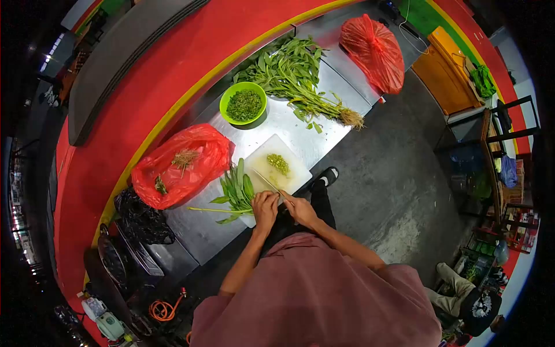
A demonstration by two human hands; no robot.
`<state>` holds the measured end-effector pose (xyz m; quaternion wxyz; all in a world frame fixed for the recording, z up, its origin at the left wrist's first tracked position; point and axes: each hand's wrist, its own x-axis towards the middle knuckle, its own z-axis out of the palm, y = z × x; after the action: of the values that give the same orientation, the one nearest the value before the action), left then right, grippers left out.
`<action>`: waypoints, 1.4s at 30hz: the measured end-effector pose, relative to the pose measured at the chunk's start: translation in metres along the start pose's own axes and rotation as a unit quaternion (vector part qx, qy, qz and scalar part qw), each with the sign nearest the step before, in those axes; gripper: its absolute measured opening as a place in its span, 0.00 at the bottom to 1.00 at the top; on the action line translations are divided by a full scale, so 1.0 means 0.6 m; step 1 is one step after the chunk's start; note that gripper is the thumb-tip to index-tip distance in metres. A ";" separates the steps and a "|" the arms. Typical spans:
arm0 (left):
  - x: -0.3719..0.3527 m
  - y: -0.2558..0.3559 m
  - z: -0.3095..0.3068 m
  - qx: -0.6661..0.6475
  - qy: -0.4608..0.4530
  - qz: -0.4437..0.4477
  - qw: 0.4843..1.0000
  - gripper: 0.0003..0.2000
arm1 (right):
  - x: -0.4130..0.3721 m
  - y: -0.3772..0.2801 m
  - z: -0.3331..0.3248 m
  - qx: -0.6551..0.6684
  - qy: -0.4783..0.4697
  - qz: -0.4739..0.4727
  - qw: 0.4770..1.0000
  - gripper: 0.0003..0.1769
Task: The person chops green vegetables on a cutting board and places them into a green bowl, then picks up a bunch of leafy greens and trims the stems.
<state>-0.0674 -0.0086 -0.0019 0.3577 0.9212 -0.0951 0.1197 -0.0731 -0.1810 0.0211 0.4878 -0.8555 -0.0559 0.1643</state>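
My right hand (299,209) is closed around the handle of a knife (266,180), whose blade lies over the white cutting board (298,155). Just left of it, my left hand (265,207) presses curled fingers onto a bunch of leafy greens (236,188) at the board's near edge. The leaves spread out to the left of that hand, and one long stem sticks out over the metal table. Chopped green stems (278,164) lie in a small pile on the board beyond the blade. The stems under my left fingers are mostly hidden.
A green bowl (243,103) of chopped greens stands behind the board. Rooted greens (289,75) lie on the metal table (211,225) at the back. An open red bag (191,168) holds root scraps; a tied red bag (374,55) sits back right. Another person (462,295) is lower right.
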 end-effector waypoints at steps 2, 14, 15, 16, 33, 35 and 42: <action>-0.001 0.003 -0.001 -0.007 0.003 -0.008 1.000 0.06 | 0.011 0.009 0.008 -0.014 0.003 -0.014 1.000 0.26; -0.004 0.002 0.013 -0.021 0.005 -0.060 0.998 0.05 | 0.004 0.014 0.005 -0.032 -0.019 0.018 0.999 0.25; -0.002 0.004 0.013 -0.018 0.014 -0.061 0.998 0.05 | 0.008 0.013 0.003 -0.034 -0.022 0.010 0.999 0.25; -0.003 0.007 0.012 -0.020 0.023 -0.057 0.998 0.05 | 0.009 0.013 -0.001 -0.030 -0.028 -0.003 0.999 0.25; -0.012 0.018 0.027 -0.048 0.044 -0.108 0.992 0.06 | -0.006 0.011 -0.059 0.011 -0.114 0.034 0.993 0.25; -0.011 0.013 0.030 -0.061 0.044 -0.098 0.992 0.07 | -0.007 0.001 -0.070 0.006 -0.124 0.045 0.991 0.25; -0.014 0.016 0.026 -0.051 0.043 -0.106 0.992 0.07 | -0.018 0.004 -0.055 -0.017 -0.080 0.023 0.996 0.25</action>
<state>-0.0759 -0.0258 -0.0095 0.4189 0.9006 0.0121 0.1156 -0.0726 -0.2122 0.0370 0.4636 -0.8486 -0.0779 0.2426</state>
